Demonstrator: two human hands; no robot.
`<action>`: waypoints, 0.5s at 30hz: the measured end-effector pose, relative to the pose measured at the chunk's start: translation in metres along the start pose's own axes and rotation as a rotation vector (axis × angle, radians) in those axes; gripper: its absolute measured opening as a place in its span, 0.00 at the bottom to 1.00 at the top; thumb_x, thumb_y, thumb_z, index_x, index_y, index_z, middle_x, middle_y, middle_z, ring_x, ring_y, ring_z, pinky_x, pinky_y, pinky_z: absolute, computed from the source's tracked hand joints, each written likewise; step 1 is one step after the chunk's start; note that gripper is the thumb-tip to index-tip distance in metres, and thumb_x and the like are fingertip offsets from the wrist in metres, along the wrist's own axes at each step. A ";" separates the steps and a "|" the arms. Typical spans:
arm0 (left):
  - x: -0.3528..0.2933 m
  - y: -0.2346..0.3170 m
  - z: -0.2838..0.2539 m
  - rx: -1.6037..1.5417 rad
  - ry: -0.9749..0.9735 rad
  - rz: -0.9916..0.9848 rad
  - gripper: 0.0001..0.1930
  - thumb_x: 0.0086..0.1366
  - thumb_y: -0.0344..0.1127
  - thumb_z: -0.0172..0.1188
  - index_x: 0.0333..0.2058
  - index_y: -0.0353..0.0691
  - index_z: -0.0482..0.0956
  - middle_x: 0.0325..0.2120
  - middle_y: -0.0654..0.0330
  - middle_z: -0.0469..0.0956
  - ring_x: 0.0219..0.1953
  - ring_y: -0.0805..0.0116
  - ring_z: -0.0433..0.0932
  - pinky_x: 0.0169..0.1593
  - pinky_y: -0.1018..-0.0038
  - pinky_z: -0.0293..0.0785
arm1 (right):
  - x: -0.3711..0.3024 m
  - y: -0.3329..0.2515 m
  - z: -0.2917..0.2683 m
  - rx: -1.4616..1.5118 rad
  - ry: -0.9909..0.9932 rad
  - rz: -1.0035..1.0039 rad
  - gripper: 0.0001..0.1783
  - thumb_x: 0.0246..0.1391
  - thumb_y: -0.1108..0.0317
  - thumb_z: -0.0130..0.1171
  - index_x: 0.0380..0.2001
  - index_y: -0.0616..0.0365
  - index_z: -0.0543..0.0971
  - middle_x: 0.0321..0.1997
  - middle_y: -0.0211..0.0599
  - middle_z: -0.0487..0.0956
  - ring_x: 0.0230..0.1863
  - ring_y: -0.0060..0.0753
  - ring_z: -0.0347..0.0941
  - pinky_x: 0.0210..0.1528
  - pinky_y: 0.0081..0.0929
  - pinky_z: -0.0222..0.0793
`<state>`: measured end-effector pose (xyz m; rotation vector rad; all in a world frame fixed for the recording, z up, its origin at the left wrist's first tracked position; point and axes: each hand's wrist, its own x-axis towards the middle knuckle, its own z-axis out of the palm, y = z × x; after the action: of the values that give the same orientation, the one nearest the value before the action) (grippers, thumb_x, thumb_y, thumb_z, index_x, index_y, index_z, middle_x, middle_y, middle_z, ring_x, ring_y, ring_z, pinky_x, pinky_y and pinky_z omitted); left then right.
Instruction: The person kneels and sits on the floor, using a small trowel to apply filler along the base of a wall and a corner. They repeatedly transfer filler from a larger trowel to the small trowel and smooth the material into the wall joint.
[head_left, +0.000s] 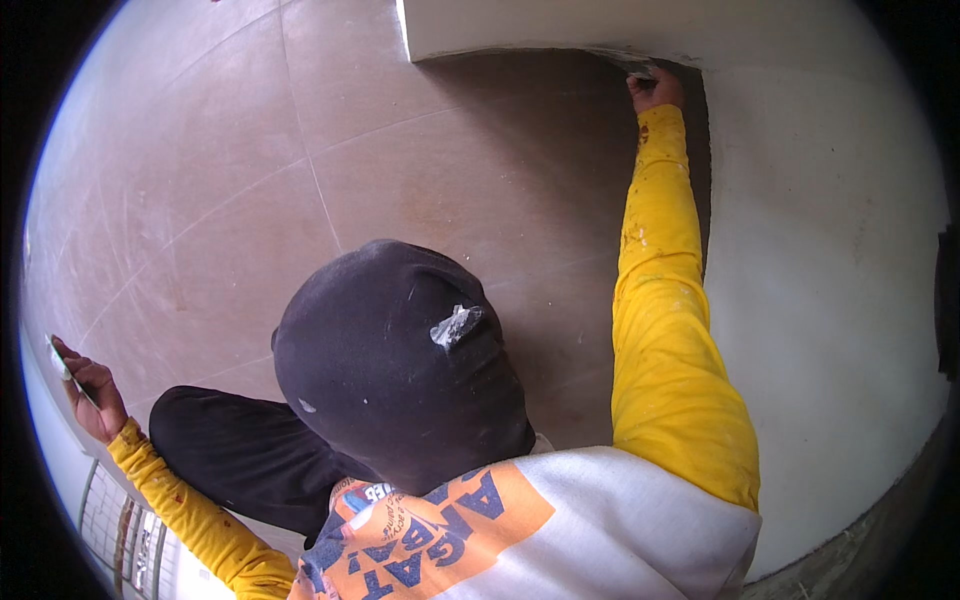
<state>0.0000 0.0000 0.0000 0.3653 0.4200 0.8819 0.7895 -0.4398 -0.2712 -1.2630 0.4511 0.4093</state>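
Note:
My right arm, in a yellow sleeve, stretches far forward along the wall. My right hand (660,92) is closed around a putty knife (632,64), whose thin blade lies against the lower edge of the pale wall (530,22); its handle is mostly hidden by the fingers. Out at the far left, my left hand (97,400) grips a thin flat blade (60,362) with white putty on it. I cannot see this tool's handle. Between my arms are my knees in black trousers, the nearer knee (400,350) carrying a white smear of putty.
Brown tiled floor (200,200) with pale joint lines and dusty scratches spreads ahead and to the left. A white wall (820,270) runs along my right side and meets the recessed section ahead. Behind my left arm stands a metal grille (120,530).

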 end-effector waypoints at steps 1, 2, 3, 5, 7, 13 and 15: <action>-0.001 0.001 0.001 0.024 0.019 0.010 0.27 0.65 0.22 0.54 0.62 0.33 0.60 0.56 0.47 0.71 0.46 0.56 0.80 0.44 0.71 0.81 | 0.000 0.000 0.001 -0.004 0.012 -0.001 0.20 0.52 0.74 0.54 0.49 0.61 0.66 0.47 0.50 0.69 0.43 0.49 0.71 0.32 0.42 0.79; -0.001 0.001 0.002 0.044 0.036 0.020 0.28 0.64 0.21 0.55 0.62 0.33 0.60 0.56 0.47 0.71 0.45 0.58 0.81 0.43 0.72 0.81 | 0.000 0.001 0.002 -0.005 0.021 -0.002 0.20 0.52 0.75 0.54 0.49 0.62 0.66 0.47 0.50 0.69 0.42 0.49 0.71 0.32 0.42 0.79; 0.000 -0.001 0.000 0.026 0.043 0.022 0.28 0.64 0.22 0.55 0.62 0.33 0.60 0.55 0.47 0.71 0.44 0.59 0.81 0.43 0.72 0.81 | 0.001 -0.002 0.001 -0.014 0.017 -0.006 0.20 0.52 0.75 0.54 0.49 0.62 0.66 0.47 0.50 0.69 0.43 0.49 0.71 0.32 0.41 0.79; 0.000 -0.001 0.001 -0.026 0.058 0.031 0.28 0.64 0.22 0.56 0.62 0.32 0.60 0.55 0.47 0.72 0.43 0.59 0.81 0.43 0.73 0.81 | 0.004 0.001 0.004 -0.027 0.010 -0.004 0.19 0.52 0.75 0.53 0.49 0.62 0.66 0.47 0.50 0.69 0.43 0.50 0.70 0.32 0.40 0.79; 0.002 0.000 0.003 -0.043 0.029 0.023 0.27 0.64 0.22 0.56 0.62 0.32 0.61 0.54 0.47 0.73 0.43 0.58 0.81 0.44 0.72 0.81 | 0.009 0.004 0.008 -0.009 0.001 0.001 0.19 0.53 0.74 0.54 0.49 0.62 0.66 0.48 0.50 0.68 0.43 0.50 0.70 0.32 0.40 0.79; 0.002 0.001 0.002 0.012 0.048 0.020 0.27 0.64 0.23 0.56 0.62 0.31 0.61 0.53 0.47 0.73 0.42 0.59 0.81 0.43 0.73 0.81 | 0.018 0.003 0.008 0.008 -0.160 -0.086 0.16 0.52 0.74 0.56 0.45 0.62 0.69 0.46 0.48 0.69 0.44 0.49 0.68 0.34 0.41 0.78; 0.002 0.002 0.001 0.024 0.051 0.023 0.28 0.64 0.22 0.56 0.62 0.31 0.61 0.54 0.47 0.73 0.42 0.60 0.81 0.43 0.73 0.80 | 0.019 -0.002 0.017 0.034 -0.195 -0.066 0.16 0.51 0.74 0.56 0.44 0.62 0.69 0.45 0.47 0.68 0.45 0.49 0.67 0.36 0.42 0.77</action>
<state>0.0007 0.0026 0.0017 0.3709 0.4749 0.9111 0.8080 -0.4233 -0.2761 -1.1888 0.2494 0.4617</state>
